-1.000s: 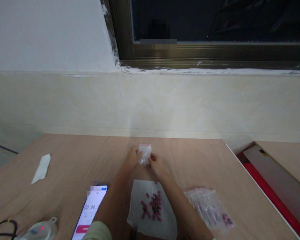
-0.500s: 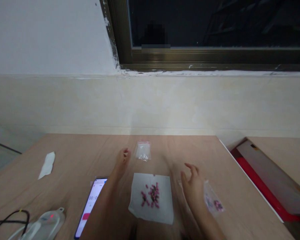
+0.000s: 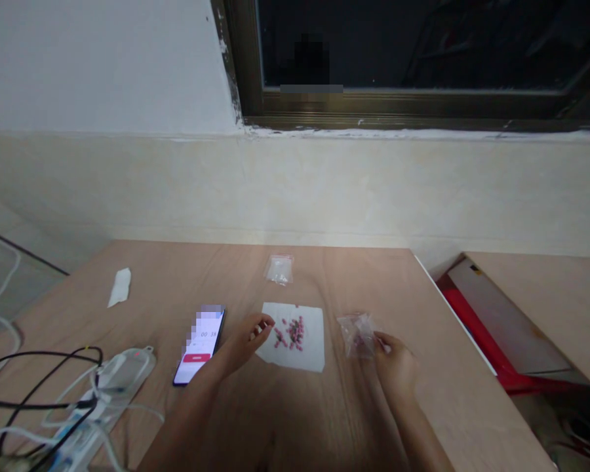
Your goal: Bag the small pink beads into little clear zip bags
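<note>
A small clear zip bag (image 3: 358, 335) with dark pink bits inside is pinched at its right edge by my right hand (image 3: 397, 364). It is right of a white paper sheet (image 3: 312, 357), on which many small pink beads or buds (image 3: 295, 333), some with green parts, lie in a loose pile. At the sheet's left edge is my left hand (image 3: 248, 337), its fingers bent and apart, with nothing visible in them. Beyond the sheet lies a second clear zip bag (image 3: 279, 269) with a red-lined top and pale contents.
A phone (image 3: 204, 341) showing a timer lies left of my left hand. Further left are a power strip (image 3: 128, 373) with tangled cables and a white paper scrap (image 3: 120, 287). A red-edged box (image 3: 482, 341) stands past the table's right edge.
My right hand has moved from above the table to grip the zip bag, now closer to the paper sheet. My left hand has come from beside the far bag to the sheet's edge, its fist loosened.
</note>
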The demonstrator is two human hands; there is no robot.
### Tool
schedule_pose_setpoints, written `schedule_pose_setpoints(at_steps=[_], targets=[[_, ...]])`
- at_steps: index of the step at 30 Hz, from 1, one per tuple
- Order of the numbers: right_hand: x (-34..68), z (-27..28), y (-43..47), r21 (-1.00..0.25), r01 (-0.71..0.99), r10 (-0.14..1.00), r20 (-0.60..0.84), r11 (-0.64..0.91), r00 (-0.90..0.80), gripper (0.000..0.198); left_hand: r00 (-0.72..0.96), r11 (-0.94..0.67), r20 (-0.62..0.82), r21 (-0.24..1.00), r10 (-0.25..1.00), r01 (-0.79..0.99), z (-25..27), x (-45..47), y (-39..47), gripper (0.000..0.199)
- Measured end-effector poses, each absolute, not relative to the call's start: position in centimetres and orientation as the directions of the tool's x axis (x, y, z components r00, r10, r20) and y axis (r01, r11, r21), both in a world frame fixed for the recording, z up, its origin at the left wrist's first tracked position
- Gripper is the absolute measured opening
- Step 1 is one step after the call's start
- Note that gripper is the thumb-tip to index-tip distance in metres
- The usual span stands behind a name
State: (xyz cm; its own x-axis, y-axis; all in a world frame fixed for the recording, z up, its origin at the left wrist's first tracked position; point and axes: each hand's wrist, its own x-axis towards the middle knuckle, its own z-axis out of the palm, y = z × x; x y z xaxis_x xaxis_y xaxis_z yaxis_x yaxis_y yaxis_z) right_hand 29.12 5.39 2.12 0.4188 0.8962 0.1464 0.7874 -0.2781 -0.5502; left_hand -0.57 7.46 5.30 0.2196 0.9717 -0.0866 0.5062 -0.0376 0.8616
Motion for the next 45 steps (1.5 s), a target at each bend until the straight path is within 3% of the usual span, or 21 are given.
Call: schedule_pose_setpoints(at_steps=[4, 11, 17, 19, 22, 24, 28, 34, 39, 45], targets=[[29.4, 1.6, 5.5, -0.579, 0.760, 0.888, 0.125, -0.296, 0.442, 0.030, 0.313, -0.122, -0.057, 0.843, 0.948, 0.524, 5.1, 0.4, 7.1, 0.017], [30.6, 1.8, 6.3, -0.766, 0.608, 0.904, 0.088, -0.208, 0.419, 0.030, 0.372, -0.159, -0.059, 0.833, 0.926, 0.529, 4.9, 1.1, 7.5, 0.017], [30.4, 4.2, 6.9, -0.821, 0.554, 0.827, 0.215, -0.135, 0.519, 0.029, 0.397, -0.185, -0.044, 0.834, 0.917, 0.520, 6.7, 2.3, 8.4, 0.019], [28.8, 5.7, 6.8, -0.845, 0.531, 0.860, 0.228, -0.058, 0.457, 0.028, 0.369, -0.175, -0.029, 0.843, 0.929, 0.508, 7.9, 3.2, 8.8, 0.022], [25.4, 7.3, 6.8, -0.874, 0.475, 0.952, 0.227, 0.106, 0.206, 0.023, 0.401, -0.199, 0.006, 0.875, 0.916, 0.441, 9.5, 4.6, 9.2, 0.028], [23.2, 7.5, 6.9, -0.904, 0.398, 0.980, 0.192, 0.152, 0.061, 0.022, 0.435, -0.251, 0.039, 0.860, 0.900, 0.444, 10.1, 5.0, 9.3, 0.021], [20.6, 6.5, 7.2, -0.925, 0.355, 0.988, 0.153, 0.136, 0.019, 0.023, 0.457, -0.264, 0.035, 0.854, 0.889, 0.448, 9.6, 4.2, 8.8, 0.016], [18.9, 6.2, 6.8, -0.834, 0.527, 0.954, 0.268, 0.162, 0.131, 0.022, 0.336, -0.084, -0.047, 0.928, 0.941, 0.364, 7.8, 2.9, 8.0, 0.014], [17.0, 6.9, 6.4, -0.929, 0.362, 0.988, 0.022, 0.076, -0.153, 0.025, 0.327, 0.023, -0.144, 0.938, 0.934, 0.346, 7.8, 2.8, 7.5, 0.011], [16.9, 6.2, 7.2, -0.975, 0.220, 0.962, -0.082, -0.024, -0.261, 0.026, 0.377, -0.008, -0.115, 0.951, 0.919, 0.309, 7.4, 1.9, 7.1, 0.012]])
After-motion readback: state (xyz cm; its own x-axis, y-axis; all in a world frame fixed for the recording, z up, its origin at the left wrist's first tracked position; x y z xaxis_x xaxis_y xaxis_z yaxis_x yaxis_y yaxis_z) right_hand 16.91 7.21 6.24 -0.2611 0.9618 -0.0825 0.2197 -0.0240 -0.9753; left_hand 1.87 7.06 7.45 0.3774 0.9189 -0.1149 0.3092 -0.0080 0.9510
